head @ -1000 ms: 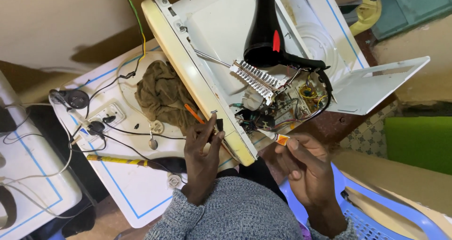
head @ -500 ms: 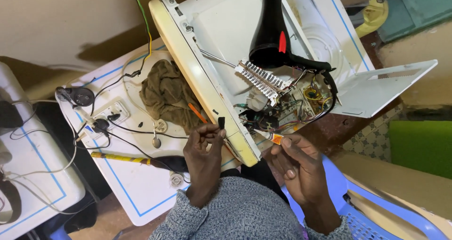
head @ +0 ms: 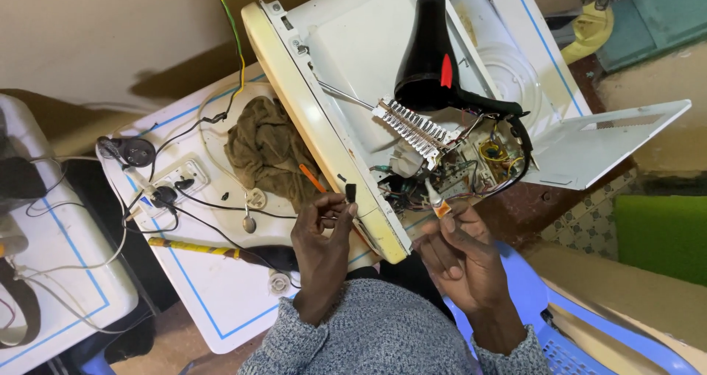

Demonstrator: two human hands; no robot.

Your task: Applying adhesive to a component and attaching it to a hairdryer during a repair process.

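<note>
Looking down at centre frame: my left hand pinches a small black part between thumb and fingertip, right against the cream edge of the opened appliance casing. My right hand is curled around a small orange-tipped tool, probably a tester or a glue tube, hard to say at this size, with its tip at the wiring and circuit board. To do this well I'd hold the part steady and keep the tool tip off the loose wires.

Count: one black hair dryer on top, one brown rag left of centre, one yellow-handled tool lower left, one orange-handled screwdriver, one white power strip.
</note>
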